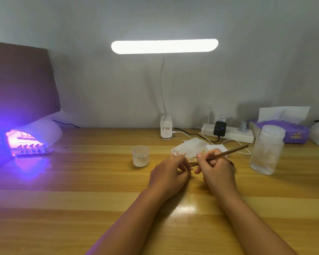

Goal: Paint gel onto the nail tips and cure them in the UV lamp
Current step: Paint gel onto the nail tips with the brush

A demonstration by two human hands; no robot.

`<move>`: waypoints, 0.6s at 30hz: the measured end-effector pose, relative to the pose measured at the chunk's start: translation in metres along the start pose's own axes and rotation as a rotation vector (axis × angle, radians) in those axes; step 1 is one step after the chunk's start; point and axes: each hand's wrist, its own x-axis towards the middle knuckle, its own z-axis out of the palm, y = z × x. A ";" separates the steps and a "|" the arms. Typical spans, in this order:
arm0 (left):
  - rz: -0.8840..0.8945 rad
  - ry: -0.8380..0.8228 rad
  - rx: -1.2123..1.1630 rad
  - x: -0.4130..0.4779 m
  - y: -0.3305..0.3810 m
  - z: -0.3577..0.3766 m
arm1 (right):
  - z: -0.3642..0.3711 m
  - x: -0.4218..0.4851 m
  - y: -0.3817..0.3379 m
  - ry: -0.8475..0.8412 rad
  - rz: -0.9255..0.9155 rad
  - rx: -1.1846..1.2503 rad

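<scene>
Violet light fills the open mouth of the UV lamp (35, 133), which stands at the far left edge of the table (81, 181). A strip of nail tips (33, 150) lies at the lamp's mouth, partly inside, well apart from both hands.

A small frosted jar (140, 155) stands on the table just left of the hands, with no lid on it.

Left hand (170, 170): rests near the middle of the table. Three fingers reach forward; thumb and forefinger are drawn together at the front end of the brush (228, 152). Whatever sits between them is too small to identify, so the grasp cannot be confirmed.

Right hand (216, 166): just beside the left hand, fingers curled round the brush in a pen hold. The brown handle slants up and to the right, past the knuckles; the front end points left, toward the left thumb and forefinger.

Beyond the hands lie a crumpled white wipe (190, 147) and a white pad (215, 148). At the far edge, the desk lamp (164, 46) stands on its clip base, lit, with a power strip (228, 134) to its right.

A clear bottle (267, 150) with a white cap stands upright right of the right hand, near it and not touching. A purple tissue box (287, 131) sits at the far right corner.
</scene>
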 end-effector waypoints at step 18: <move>0.045 0.038 0.050 -0.003 -0.002 0.003 | -0.001 -0.003 0.002 0.052 -0.042 -0.129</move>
